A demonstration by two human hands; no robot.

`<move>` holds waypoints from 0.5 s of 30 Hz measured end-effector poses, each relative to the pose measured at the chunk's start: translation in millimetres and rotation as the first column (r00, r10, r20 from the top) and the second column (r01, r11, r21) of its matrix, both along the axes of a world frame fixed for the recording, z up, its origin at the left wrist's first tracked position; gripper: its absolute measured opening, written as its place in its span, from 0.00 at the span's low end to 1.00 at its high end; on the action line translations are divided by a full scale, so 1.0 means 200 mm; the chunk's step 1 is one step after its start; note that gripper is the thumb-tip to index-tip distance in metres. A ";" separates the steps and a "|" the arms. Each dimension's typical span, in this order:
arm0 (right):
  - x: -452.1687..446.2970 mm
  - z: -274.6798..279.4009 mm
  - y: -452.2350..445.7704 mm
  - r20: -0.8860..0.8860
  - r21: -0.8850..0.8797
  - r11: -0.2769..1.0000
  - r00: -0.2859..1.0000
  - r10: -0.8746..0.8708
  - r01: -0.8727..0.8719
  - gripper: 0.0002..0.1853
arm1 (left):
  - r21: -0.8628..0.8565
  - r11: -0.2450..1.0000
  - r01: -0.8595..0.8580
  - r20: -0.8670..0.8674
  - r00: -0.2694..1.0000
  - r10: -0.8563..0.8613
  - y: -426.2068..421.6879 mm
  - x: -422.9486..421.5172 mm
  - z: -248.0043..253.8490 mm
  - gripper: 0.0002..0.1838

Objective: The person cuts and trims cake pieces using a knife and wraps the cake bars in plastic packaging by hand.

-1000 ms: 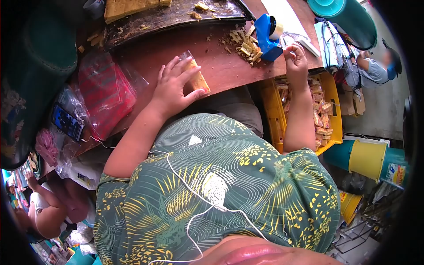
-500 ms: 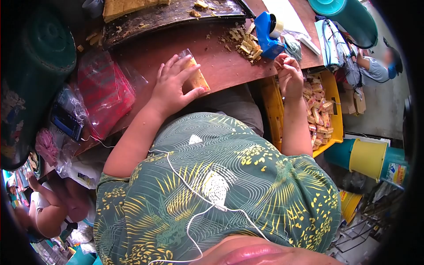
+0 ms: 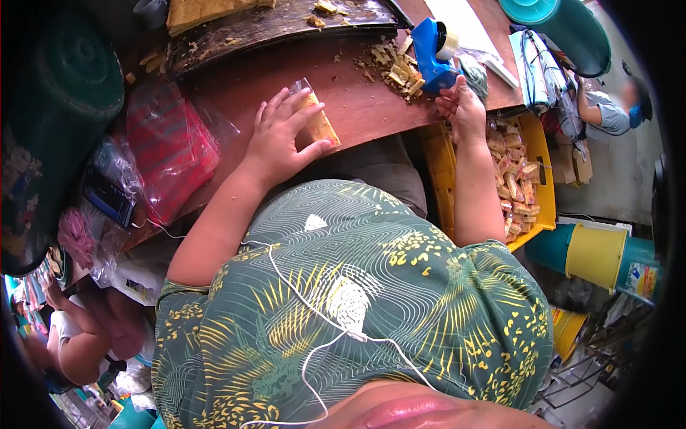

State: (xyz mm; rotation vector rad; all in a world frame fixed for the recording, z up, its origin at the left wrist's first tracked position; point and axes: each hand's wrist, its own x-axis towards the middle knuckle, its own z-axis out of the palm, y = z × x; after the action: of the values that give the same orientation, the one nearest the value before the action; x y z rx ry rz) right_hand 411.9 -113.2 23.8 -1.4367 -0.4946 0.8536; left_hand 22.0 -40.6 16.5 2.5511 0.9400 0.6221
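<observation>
My left hand (image 3: 280, 136) lies over a yellow cake slice in a clear plastic bag (image 3: 319, 127) at the table's near edge. Its fingers are spread across the top of the bag and the thumb is against the near end, holding it on the table. My right hand (image 3: 463, 111) is at the front end of a blue tape dispenser (image 3: 433, 61), a fingertip touching it and the other fingers curled. Any tape between those fingers is too small to make out. A roll of tape (image 3: 448, 44) sits in the dispenser.
Cake scraps (image 3: 400, 71) lie beside the dispenser. A dark tray (image 3: 286, 39) holds a cake slab at the back. Red plastic bags (image 3: 171, 150) and a phone (image 3: 107, 196) lie left. A yellow crate (image 3: 547, 193) of wrapped slices stands below my right arm. Other people are at both sides.
My right hand has moved slightly away from me, up to the dispenser's front end, and has turned. My left hand and the bagged slice have stayed in place.
</observation>
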 end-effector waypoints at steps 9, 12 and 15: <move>0.06 -0.08 0.01 0.027 0.027 0.996 0.996 0.089 -0.090 0.15 | -0.012 1.000 -0.001 0.006 1.000 0.001 0.00 0.00 0.00 0.36; 0.05 -0.08 -0.03 0.009 0.078 0.988 0.991 0.130 -0.131 0.14 | -0.010 1.000 0.003 0.015 1.000 -0.003 0.00 0.00 -0.01 0.36; 0.03 -0.06 -0.06 0.018 0.107 0.982 0.987 0.157 -0.158 0.14 | -0.009 1.000 0.003 0.015 1.000 -0.003 0.00 0.00 -0.01 0.36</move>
State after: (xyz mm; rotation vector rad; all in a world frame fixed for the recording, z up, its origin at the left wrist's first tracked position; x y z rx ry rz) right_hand 417.9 -124.9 12.7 -1.3153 -0.6594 0.9316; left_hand 21.8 -39.7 14.8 2.5358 0.9316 0.6330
